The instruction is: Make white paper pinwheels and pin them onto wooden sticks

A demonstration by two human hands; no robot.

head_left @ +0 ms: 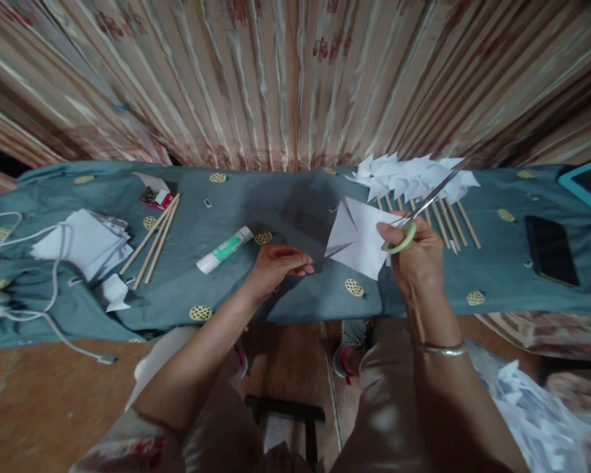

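My right hand grips a square of white paper between thumb and fingers, along with scissors with a pale green handle. The blades point up and right, away from the paper. Slits run inward from the paper's left-hand corners. Left of the paper, and apart from it, my left hand hovers over the cloth with fingertips drawn together; whether anything tiny is between them is hidden. A glue stick with a green label lies beyond it to the left. White paper pinwheels on wooden sticks lie in an overlapping row behind my right hand.
On the blue-green cloth at left are stacked white papers, a folded scrap, loose sticks, a small opened red box and white cables. A phone and blue-framed device lie at right. A curtain hangs behind.
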